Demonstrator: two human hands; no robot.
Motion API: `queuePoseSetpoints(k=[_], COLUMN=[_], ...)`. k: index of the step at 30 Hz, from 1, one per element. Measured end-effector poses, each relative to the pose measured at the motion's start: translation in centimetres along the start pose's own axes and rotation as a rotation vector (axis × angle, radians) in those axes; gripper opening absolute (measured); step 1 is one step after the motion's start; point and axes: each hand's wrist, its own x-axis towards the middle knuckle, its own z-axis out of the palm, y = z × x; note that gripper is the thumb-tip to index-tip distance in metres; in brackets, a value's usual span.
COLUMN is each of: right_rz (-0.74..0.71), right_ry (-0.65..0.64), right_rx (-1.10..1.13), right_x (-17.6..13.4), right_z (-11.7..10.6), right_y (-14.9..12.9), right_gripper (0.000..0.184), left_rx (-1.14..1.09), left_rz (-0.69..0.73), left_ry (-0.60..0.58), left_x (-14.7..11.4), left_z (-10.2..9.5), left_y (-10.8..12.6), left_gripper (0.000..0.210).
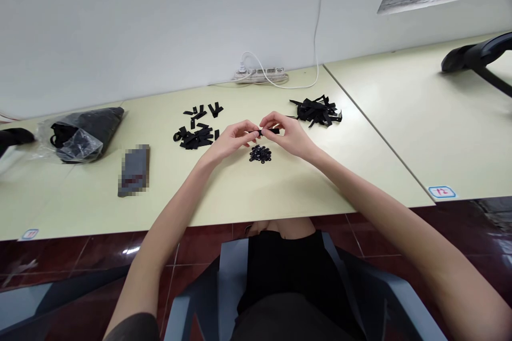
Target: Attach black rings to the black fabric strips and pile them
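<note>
Between my two hands a short black fabric strip (pixel 273 131) is stretched sideways above the table. The fingertips of my left hand (pixel 236 138) pinch its left end, where a small dark piece is mostly covered by the fingers. My right hand (pixel 286 132) pinches the strip near its middle, and the strip's end shows behind the thumb. Just below the hands lies a small heap of black rings (pixel 261 154). To the left is a spread pile of short black strips (pixel 195 137); to the right, a tangled pile of longer black strips (pixel 317 111).
A plastic bag with black material (pixel 88 133) and a blurred-out dark object (pixel 134 170) lie on the left. At the wall sits a power strip (pixel 260 75) with a white cable (pixel 318 26). A black curved object (pixel 476 57) stands far right. A seam (pixel 376 119) divides the tables.
</note>
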Motion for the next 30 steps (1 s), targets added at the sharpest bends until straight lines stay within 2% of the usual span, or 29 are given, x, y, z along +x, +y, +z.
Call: queuePoseSetpoints(k=[2, 5, 7, 9, 13, 26, 30], right_rz=[-0.027, -0.13, -0.214, -0.252, -0.212, -0.074, -0.066], right_ry=[0.008, 0.074, 0.114, 0.096, 0.011, -0.056, -0.06], right_rx=[-0.045, -0.234, -0.361, -0.421, -0.452, -0.519, -0.529], right_x=[-0.05, -0.11, -0.15, -0.21, -0.34, -0.36, -0.37], right_z=[0.06, 0.11, 0.14, 0.19, 0.35, 0.27, 0.22], right_y=[0.2, 0.36, 0.33, 0.24, 0.1, -0.34, -0.45], right_gripper=[0.013, 0.007, 0.009, 0.011, 0.014, 0.027, 0.027], left_rx=[0.008, 0.022, 0.028, 0.032, 0.042, 0.112, 0.114], left_rz=[-0.005, 0.013, 0.025, 0.021, 0.003, 0.021, 0.022], left_ry=[0.007, 0.059, 0.104, 0.131, 0.125, 0.056, 0.073], left_x=[0.02, 0.15, 0.26, 0.34, 0.35, 0.1, 0.15], left_z=[0.04, -0.04, -0.09, -0.09, 0.05, 0.28, 0.24], left_y=[-0.1, -0.34, -0.53, -0.67, -0.71, -0.43, -0.52], left_gripper=[0.05, 0.048, 0.048, 0.048, 0.051, 0.046, 0.046])
